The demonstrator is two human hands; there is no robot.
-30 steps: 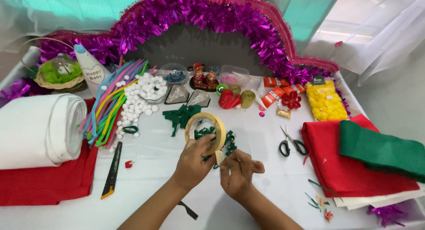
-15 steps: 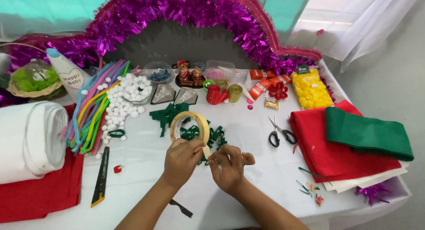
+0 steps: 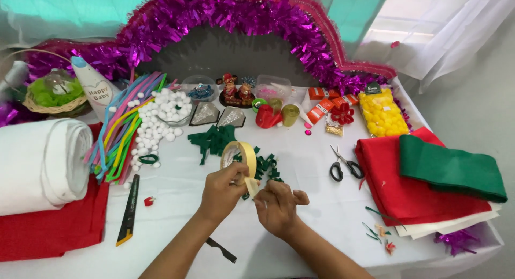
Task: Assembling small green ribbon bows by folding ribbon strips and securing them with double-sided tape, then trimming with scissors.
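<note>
Left hand (image 3: 222, 190) grips the pale yellow masking-tape roll (image 3: 240, 160) upright above the white worktop's (image 3: 300, 150) front edge, steadying it while the right hand's (image 3: 278, 205) pinched fingers hold its loose end

There is a single view, taken from the person's head, looking forward and steeply down over the tabletop (image 3: 177, 198). It sits close: both forearms enter from the bottom edge, and the hands (image 3: 252, 196) meet just below the frame's centre. Taking the purple tinsel arch (image 3: 241, 21) as landmark, the camera faces it squarely; the arch spans the far side of the tabletop, near the top edge. To the right of the arch, pale curtains and what seems to be floor fall within the frame. With only one camera, no overlap exists.
</note>
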